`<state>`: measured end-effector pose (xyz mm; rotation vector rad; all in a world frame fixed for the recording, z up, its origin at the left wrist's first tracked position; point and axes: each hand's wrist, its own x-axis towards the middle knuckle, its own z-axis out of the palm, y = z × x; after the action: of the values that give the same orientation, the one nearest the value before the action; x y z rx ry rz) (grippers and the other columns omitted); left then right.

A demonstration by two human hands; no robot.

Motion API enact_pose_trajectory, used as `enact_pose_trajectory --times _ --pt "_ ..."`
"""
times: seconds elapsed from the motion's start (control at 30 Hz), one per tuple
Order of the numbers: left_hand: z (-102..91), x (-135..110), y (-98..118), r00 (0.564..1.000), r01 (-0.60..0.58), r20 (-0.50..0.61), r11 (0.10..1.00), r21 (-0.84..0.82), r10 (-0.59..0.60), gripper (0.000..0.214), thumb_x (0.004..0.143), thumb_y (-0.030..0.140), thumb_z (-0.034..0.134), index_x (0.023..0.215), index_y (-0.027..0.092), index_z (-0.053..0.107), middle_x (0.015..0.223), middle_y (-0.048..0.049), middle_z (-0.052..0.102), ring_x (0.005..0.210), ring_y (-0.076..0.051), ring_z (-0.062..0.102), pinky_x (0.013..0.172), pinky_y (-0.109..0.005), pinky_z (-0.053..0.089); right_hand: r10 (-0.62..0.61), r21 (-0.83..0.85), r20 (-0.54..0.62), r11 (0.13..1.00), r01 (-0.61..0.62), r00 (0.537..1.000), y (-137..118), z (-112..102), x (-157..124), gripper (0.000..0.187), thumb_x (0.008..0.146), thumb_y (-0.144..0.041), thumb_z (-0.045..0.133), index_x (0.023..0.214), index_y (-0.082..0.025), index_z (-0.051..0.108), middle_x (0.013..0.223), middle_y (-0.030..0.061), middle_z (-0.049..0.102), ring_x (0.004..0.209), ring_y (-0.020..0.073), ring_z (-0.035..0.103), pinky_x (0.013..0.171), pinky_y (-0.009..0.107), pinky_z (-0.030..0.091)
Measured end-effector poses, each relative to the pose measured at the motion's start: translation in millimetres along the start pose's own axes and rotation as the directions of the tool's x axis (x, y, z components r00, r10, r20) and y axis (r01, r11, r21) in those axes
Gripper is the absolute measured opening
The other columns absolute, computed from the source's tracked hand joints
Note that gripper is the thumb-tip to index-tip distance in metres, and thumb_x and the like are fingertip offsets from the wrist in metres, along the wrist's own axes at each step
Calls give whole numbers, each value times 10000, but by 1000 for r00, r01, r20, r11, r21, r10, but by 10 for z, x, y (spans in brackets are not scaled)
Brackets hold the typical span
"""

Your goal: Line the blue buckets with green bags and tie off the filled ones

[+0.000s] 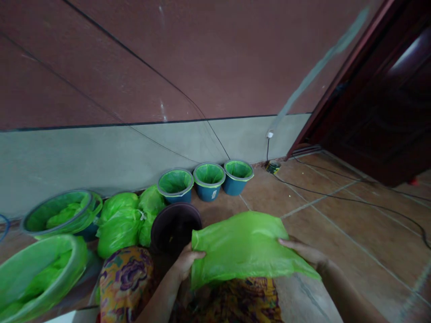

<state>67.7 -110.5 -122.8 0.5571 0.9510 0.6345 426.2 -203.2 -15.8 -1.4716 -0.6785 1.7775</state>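
A bright green plastic bag (240, 244) is stretched out flat between my two hands, above my lap. My left hand (185, 262) grips its left edge, with the thumb on top and the other fingers behind the plastic. At the right part of the bag, my right hand (303, 252) is closed with the thumb over the plastic, its other fingers partly hidden. Just beyond my left hand stands a dark round bucket (175, 207), its inside in shadow.
Three blue buckets (209, 193) with green liners line the wall. Left of them sit stuffed green bags (119, 224), a large lined tub (28, 231) and a pale lined basket (79, 264). Black cable (353, 199) crosses the tiles near a small can (273, 167) and a dark door (377, 116).
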Motion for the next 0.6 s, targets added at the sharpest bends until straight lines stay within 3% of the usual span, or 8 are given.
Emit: enact_pose_trajectory --times 0.17,0.33,0.43,0.5,0.6 --pt "-36 91 -81 983 -114 -124 975 191 139 417 477 111 764 881 146 666 815 -55 724 795 -262 679 781 -378 514 -69 -114 -71 992 61 995 134 -128 11 365 600 -401 781 903 -203 739 952 108 741 818 308 702 776 434 557" --pt "-66 90 80 915 -188 -227 849 493 334 345 485 125 776 814 153 676 769 -44 718 805 -265 665 778 -352 497 -203 -146 -122 972 184 972 95 -270 53 300 538 -413 800 753 -213 735 867 113 744 851 316 686 831 456 528" --pt "-36 -39 250 947 -185 -178 910 371 266 427 506 202 805 913 152 685 862 -64 732 809 -265 671 777 -366 505 -218 -150 -155 969 195 964 55 -317 43 325 513 -421 803 727 -190 722 780 122 738 775 321 689 807 498 520" --pt "-21 -165 340 988 -127 -51 964 232 143 484 532 264 813 985 147 690 965 -100 728 842 -275 676 800 -388 508 -233 -143 -179 967 209 956 55 -356 28 351 482 -435 812 708 -184 716 739 124 732 723 321 687 779 503 522" --pt "-41 -363 402 995 -13 98 985 173 -4 434 571 332 797 955 141 726 1025 -139 718 893 -308 675 829 -414 504 -249 -130 -196 965 227 948 91 -419 11 344 469 -451 819 677 -197 714 696 121 725 689 318 685 750 491 528"
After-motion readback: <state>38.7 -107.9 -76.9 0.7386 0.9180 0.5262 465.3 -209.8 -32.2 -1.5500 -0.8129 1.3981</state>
